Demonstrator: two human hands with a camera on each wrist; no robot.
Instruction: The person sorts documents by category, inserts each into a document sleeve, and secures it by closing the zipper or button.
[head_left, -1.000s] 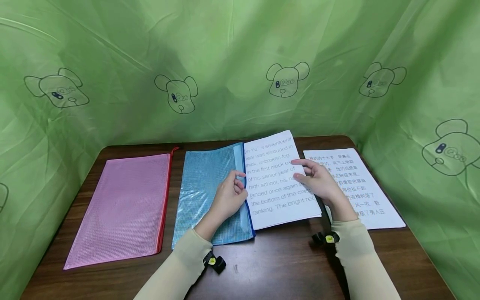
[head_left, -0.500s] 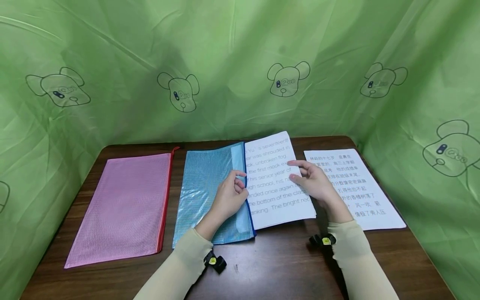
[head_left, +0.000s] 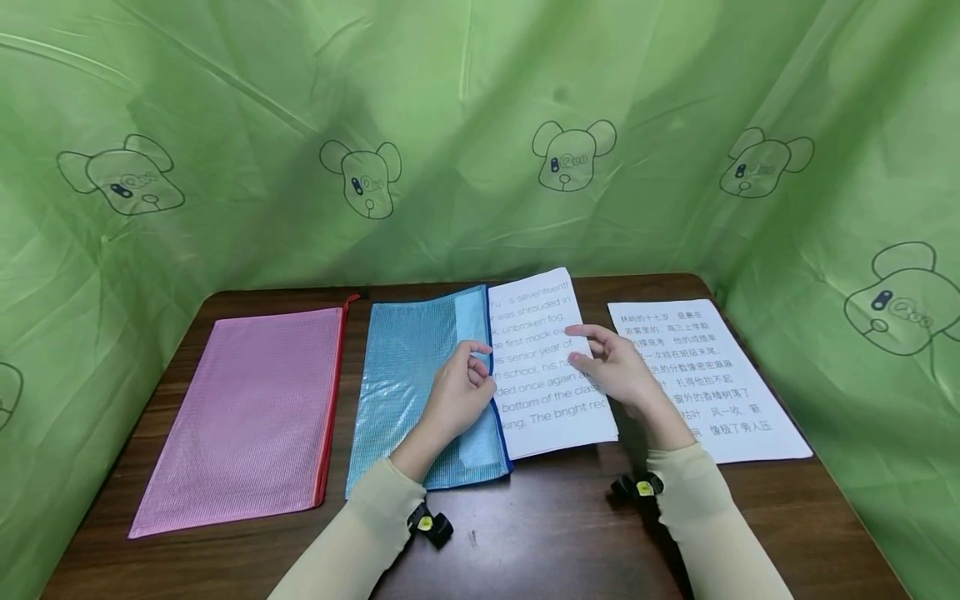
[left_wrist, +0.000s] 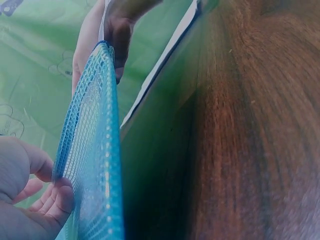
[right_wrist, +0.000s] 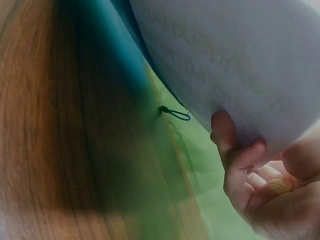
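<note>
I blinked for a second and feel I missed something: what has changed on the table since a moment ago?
The sheet with English print has slid further left into the blue mesh pouch, with less of it showing. The right hand holding it moved left with it. The left hand still grips the pouch's open edge. The pink pouch and the sheet with Chinese print lie where they were.

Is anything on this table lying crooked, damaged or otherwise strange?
Nothing looks damaged or spilled. Only the English printed sheet is unsettled: it sits tilted, half inside the blue mesh pouch, whose edge the left hand lifts while the right hand holds the sheet.
</note>
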